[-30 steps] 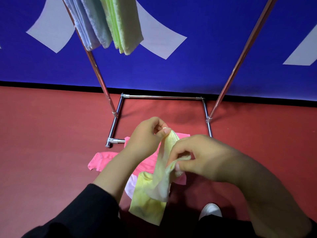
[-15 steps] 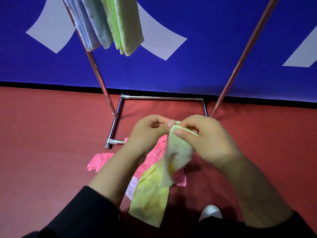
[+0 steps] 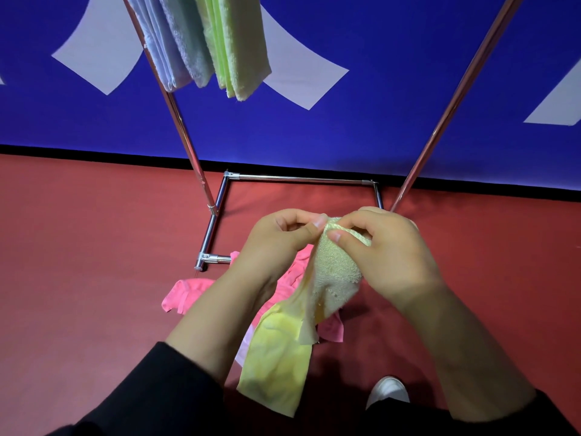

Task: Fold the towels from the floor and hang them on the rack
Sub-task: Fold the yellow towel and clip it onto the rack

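Above the red floor (image 3: 78,262), a yellow towel (image 3: 283,357) is held up at its top edge, pinched by the left hand (image 3: 276,243) and the right hand (image 3: 386,250). Its upper corner is hidden behind the fingers. A pink towel (image 3: 185,292) is partly covered below. On the rack (image 3: 185,146), folded towels (image 3: 204,42) are cut off at the top.

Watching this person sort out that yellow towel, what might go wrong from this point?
Both the left hand and right hand pinch only the top edge of the yellow towel, so it could slip and drop back down. Its long tail hangs low over the pink towel on the floor and might drag or snag it. The fold may also come out uneven.
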{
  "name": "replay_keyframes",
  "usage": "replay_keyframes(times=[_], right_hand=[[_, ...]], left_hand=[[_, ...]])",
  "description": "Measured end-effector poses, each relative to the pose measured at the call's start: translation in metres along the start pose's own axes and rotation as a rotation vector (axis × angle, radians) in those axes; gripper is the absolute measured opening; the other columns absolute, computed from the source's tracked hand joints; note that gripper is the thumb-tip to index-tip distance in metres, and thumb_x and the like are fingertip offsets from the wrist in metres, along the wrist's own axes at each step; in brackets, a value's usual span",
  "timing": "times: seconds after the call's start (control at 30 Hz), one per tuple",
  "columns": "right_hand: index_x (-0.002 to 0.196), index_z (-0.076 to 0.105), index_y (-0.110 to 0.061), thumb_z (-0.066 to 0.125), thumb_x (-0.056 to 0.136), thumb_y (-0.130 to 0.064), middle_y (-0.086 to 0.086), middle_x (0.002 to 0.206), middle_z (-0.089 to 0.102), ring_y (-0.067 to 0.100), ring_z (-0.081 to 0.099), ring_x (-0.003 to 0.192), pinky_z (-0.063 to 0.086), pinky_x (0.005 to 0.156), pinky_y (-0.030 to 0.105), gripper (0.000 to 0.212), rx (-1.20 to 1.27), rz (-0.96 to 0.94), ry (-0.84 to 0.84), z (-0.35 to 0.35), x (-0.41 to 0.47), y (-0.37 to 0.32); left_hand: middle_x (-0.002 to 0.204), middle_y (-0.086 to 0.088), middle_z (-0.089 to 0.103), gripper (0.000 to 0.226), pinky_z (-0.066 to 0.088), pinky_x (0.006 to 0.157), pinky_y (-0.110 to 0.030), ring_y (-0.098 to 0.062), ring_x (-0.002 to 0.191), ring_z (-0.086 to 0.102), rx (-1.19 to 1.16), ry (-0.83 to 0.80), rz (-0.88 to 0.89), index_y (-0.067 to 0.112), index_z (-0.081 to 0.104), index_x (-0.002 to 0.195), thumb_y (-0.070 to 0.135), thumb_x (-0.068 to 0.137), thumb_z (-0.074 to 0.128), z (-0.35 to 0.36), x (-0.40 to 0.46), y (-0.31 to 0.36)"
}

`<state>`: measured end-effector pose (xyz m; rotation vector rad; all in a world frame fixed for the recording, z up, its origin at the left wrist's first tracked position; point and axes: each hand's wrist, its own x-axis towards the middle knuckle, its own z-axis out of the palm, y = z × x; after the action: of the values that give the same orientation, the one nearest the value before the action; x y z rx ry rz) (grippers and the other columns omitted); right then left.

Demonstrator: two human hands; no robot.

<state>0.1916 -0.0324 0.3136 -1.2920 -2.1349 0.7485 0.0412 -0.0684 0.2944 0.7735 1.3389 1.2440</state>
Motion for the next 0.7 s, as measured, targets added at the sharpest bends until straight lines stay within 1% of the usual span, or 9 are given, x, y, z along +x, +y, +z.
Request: replay_keyframes(times=[0.13, 0.2, 0.27, 0.37, 0.47, 0.53, 0.57, 0.63, 0.7], right_hand=[[0.085, 0.071, -0.029, 0.067, 0.085, -0.031, -0.014, 0.087, 0.065, 0.011, 0.060, 0.087, 0.045, 0.090, 0.044, 0.005, 0.006, 0.014, 0.034, -0.001, 0.001, 0.000], [0.085, 0.072, -0.029, 0.067, 0.085, -0.028, -0.013, 0.088, 0.067, 0.010, 0.062, 0.088, 0.046, 0.089, 0.043, 0.005, 0.015, 0.015, 0.054, -0.001, 0.001, 0.000], [0.087, 0.074, -0.028, 0.067, 0.084, -0.026, -0.014, 0.088, 0.068, 0.009, 0.063, 0.088, 0.047, 0.088, 0.043, 0.008, 0.013, 0.010, 0.067, -0.002, 0.001, 0.000], [0.089, 0.075, -0.028, 0.068, 0.082, -0.029, -0.013, 0.087, 0.070, 0.010, 0.063, 0.086, 0.047, 0.085, 0.043, 0.010, -0.025, -0.038, 0.093, -0.004, 0.000, -0.003], [0.085, 0.073, -0.027, 0.066, 0.079, -0.031, -0.011, 0.086, 0.068, 0.017, 0.062, 0.084, 0.047, 0.083, 0.041, 0.010, -0.084, -0.086, 0.150, -0.005, 0.000, -0.005], [0.088, 0.068, -0.025, 0.069, 0.076, -0.031, -0.012, 0.089, 0.064, 0.016, 0.060, 0.088, 0.046, 0.084, 0.038, 0.013, -0.107, -0.137, 0.212, -0.006, 0.001, -0.007], [0.096, 0.066, -0.025, 0.073, 0.074, -0.031, -0.011, 0.097, 0.060, 0.015, 0.058, 0.095, 0.046, 0.088, 0.038, 0.024, -0.101, -0.157, 0.236, -0.007, 0.001, -0.007], [0.123, 0.054, -0.028, 0.083, 0.067, -0.031, -0.011, 0.120, 0.049, 0.012, 0.051, 0.115, 0.042, 0.100, 0.036, 0.063, -0.006, -0.120, 0.226, -0.012, 0.001, -0.005], [0.135, 0.041, -0.034, 0.088, 0.058, -0.037, -0.013, 0.134, 0.045, 0.003, 0.046, 0.125, 0.038, 0.107, 0.030, 0.090, 0.213, 0.026, 0.075, -0.019, 0.004, 0.002]], left_hand=[[0.073, 0.004, 0.069, 0.006, 0.049, 0.067, -0.013, -0.001, 0.067, 0.063, 0.040, -0.012, 0.066, 0.009, 0.069, 0.085, 0.013, 0.087, 0.066, 0.003, -0.002, 0.004], [0.077, 0.001, 0.071, 0.004, 0.052, 0.071, -0.016, -0.005, 0.073, 0.066, 0.032, -0.042, 0.089, 0.008, 0.069, 0.087, 0.009, 0.083, 0.070, 0.004, -0.004, 0.006], [0.077, -0.002, 0.072, 0.012, 0.054, 0.073, -0.020, -0.009, 0.075, 0.068, 0.031, -0.060, 0.107, 0.008, 0.069, 0.087, 0.006, 0.077, 0.074, 0.004, -0.006, 0.008], [0.077, -0.005, 0.072, 0.016, 0.055, 0.073, -0.022, -0.014, 0.075, 0.068, 0.050, -0.053, 0.137, 0.005, 0.069, 0.088, 0.003, 0.073, 0.077, 0.003, -0.006, 0.010], [0.076, -0.007, 0.071, 0.013, 0.056, 0.071, -0.021, -0.013, 0.073, 0.068, 0.024, -0.036, 0.163, 0.004, 0.069, 0.086, 0.000, 0.075, 0.074, 0.003, -0.007, 0.011], [0.081, -0.014, 0.071, 0.012, 0.056, 0.074, -0.022, -0.016, 0.076, 0.067, 0.024, -0.039, 0.183, 0.000, 0.069, 0.090, -0.001, 0.078, 0.072, 0.003, -0.007, 0.013], [0.083, -0.015, 0.070, 0.012, 0.056, 0.075, -0.021, -0.016, 0.077, 0.067, 0.035, -0.044, 0.197, -0.001, 0.068, 0.091, -0.001, 0.079, 0.071, 0.003, -0.006, 0.014], [0.082, -0.012, 0.069, 0.009, 0.054, 0.073, -0.018, -0.012, 0.076, 0.065, 0.061, -0.064, 0.225, -0.001, 0.068, 0.092, -0.001, 0.082, 0.068, -0.001, -0.005, 0.020], [0.085, -0.010, 0.068, 0.008, 0.053, 0.075, -0.017, -0.012, 0.078, 0.063, 0.090, -0.097, 0.258, 0.000, 0.067, 0.092, -0.001, 0.084, 0.065, -0.007, -0.004, 0.026]])
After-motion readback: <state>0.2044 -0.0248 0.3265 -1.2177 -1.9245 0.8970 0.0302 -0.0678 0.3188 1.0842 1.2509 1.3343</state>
